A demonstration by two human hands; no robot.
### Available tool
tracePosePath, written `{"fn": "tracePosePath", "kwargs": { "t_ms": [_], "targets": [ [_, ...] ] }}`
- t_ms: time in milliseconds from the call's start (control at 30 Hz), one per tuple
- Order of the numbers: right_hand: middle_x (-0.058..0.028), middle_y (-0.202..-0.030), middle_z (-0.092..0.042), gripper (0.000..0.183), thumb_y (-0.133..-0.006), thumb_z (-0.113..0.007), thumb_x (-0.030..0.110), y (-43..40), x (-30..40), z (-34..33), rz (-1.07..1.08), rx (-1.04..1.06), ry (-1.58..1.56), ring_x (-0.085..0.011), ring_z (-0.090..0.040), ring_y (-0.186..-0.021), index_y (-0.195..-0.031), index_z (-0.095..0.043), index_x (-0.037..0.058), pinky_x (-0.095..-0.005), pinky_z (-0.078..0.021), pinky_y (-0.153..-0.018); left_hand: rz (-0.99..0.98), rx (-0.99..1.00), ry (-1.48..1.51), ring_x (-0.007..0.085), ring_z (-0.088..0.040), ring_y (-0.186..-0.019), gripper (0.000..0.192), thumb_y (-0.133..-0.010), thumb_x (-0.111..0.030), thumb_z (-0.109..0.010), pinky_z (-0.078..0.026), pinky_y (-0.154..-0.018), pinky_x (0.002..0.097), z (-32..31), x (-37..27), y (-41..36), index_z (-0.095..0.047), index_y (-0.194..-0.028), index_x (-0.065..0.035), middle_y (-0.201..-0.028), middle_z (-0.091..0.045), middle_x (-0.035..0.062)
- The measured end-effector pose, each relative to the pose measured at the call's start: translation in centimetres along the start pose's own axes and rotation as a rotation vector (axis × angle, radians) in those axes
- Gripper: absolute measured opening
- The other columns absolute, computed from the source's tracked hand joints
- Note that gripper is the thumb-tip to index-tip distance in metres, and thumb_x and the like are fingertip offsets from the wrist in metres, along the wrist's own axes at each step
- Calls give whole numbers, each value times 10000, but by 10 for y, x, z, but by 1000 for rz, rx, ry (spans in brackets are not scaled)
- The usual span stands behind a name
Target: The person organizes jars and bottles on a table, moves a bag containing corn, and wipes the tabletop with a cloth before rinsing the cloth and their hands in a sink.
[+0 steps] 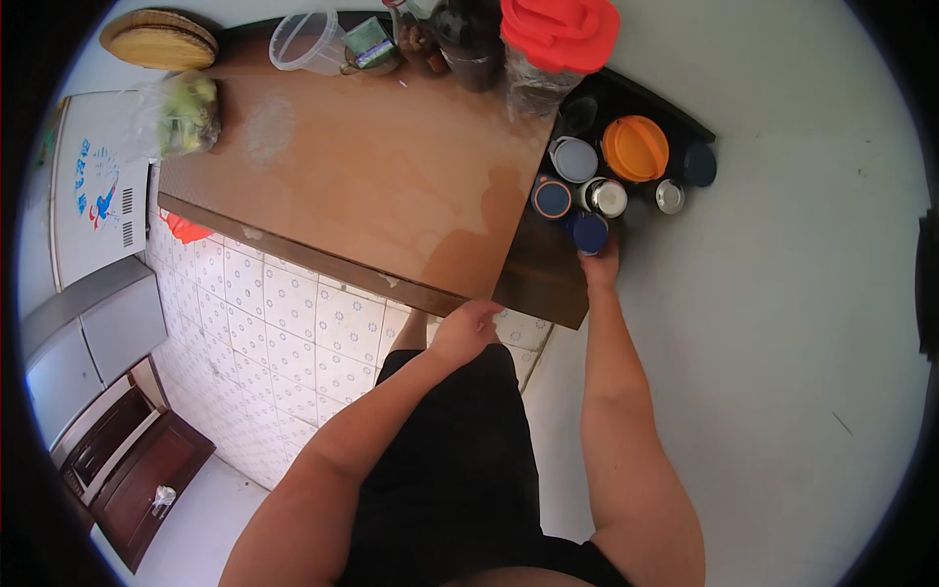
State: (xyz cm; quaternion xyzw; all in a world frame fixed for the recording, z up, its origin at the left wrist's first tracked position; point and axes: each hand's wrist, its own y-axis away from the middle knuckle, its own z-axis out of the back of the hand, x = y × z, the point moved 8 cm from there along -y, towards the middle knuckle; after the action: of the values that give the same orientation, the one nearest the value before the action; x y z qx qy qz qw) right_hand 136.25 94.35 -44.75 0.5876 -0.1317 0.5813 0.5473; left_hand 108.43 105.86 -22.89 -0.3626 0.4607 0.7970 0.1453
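Observation:
My right hand (601,268) is at a dark blue-lidded bottle (590,232) on the dark side section at the table's right end; its fingers are largely hidden by the bottle. Around that bottle stand a dark bottle with an orange-ringed lid (552,197), a steel-topped flask (606,197), a grey-lidded container (574,160) and an orange-lidded container (635,149). My left hand (466,332) is by the front edge of the brown tabletop (352,161), its fingers curled and nothing visible in them.
A red-lidded clear jug (561,33), dark bottle (469,51) and clear plastic tub (304,44) line the table's back. A plastic bag of green vegetables (189,117) lies left, near a white appliance (103,183). A pale wall (770,293) borders the right side.

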Motion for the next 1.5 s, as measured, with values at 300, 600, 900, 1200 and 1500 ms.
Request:
{"fn": "tracePosePath", "kwargs": {
  "t_ms": [300, 600, 900, 1200, 1500],
  "targets": [
    [-34, -843, -616, 140, -840, -621, 136, 118, 47, 4, -266, 289, 263, -118, -589, -702, -939, -632, 37, -240, -489, -573, -29, -1, 15, 258, -598, -873, 263, -763, -71, -533, -472, -769, 348, 6, -27, 7, -591, -1019, -64, -980, -584, 126],
    [-225, -1308, -360, 706, -756, -707, 216, 166, 415, -71, 998, 132, 410, -338, -380, -1204, -1342, -336, 80, -414, -368, -951, -76, -122, 203, 276, -580, -896, 407, -730, -57, -584, -474, -789, 347, 48, -19, 30, -515, -1132, -63, -1090, -501, 153],
    [-259, -1358, -242, 828, -609, -771, 375, 111, 475, -152, 866, -126, 856, -458, -356, -1173, -1327, -370, 281, -456, -423, -910, -259, -438, 186, 290, -549, -991, 564, -706, -32, -605, -465, -839, 354, 146, -52, -27, -434, -1242, -61, -1240, -417, 171],
    [-207, -1316, -305, 737, -589, -777, 339, 102, 484, -130, 1141, 71, 805, -392, -430, -1118, -1257, -470, 291, -448, -427, -904, -352, -442, 111, 307, -495, -1083, 602, -700, -83, -645, -436, -882, 375, 188, -121, -68, -409, -1252, -38, -1238, -421, 173],
    [-217, -1299, -299, 785, -562, -789, 345, 120, 470, -130, 1004, -177, 799, -424, -454, -1061, -1264, -445, 267, -452, -477, -813, -738, -774, -92, 325, -517, -1048, 666, -670, -266, -731, -423, -886, 366, 250, -270, -109, -437, -1204, 3, -1121, -536, 181]
  ]
}}
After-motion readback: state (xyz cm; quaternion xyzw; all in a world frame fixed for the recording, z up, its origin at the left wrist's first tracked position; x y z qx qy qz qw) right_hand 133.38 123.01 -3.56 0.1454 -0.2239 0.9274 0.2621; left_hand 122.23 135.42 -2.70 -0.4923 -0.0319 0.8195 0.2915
